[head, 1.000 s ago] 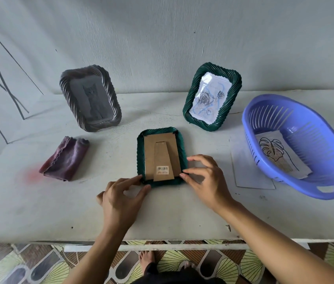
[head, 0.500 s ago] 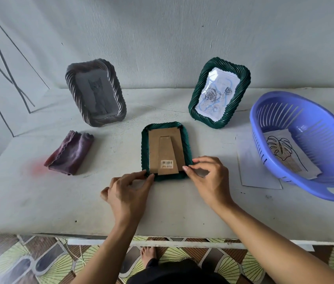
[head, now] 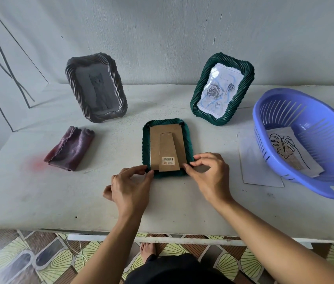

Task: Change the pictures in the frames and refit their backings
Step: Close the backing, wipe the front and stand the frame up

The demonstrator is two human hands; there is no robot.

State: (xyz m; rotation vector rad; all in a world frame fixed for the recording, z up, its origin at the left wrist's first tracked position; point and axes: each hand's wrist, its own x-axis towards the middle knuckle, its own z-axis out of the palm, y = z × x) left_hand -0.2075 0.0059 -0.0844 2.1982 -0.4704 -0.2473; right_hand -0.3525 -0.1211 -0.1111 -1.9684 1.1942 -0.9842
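on my feed the white table carries a face-down green frame at centre, a grey frame standing at 11 o'clock, an upright green frame at 1, a folded purple cloth at 9 beside a red stain, and a blue basket at 3, its near side over a white sheet.

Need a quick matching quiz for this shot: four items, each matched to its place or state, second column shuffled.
Items:
1. cat frame
2. rose frame
3. barcoded frame
4. leaf drawing

Place or state:
a. lying face down, cardboard backing up
b. inside the blue basket
c. standing, grey rim
d. standing, green rim

Pairs: 1-c, 2-d, 3-a, 4-b
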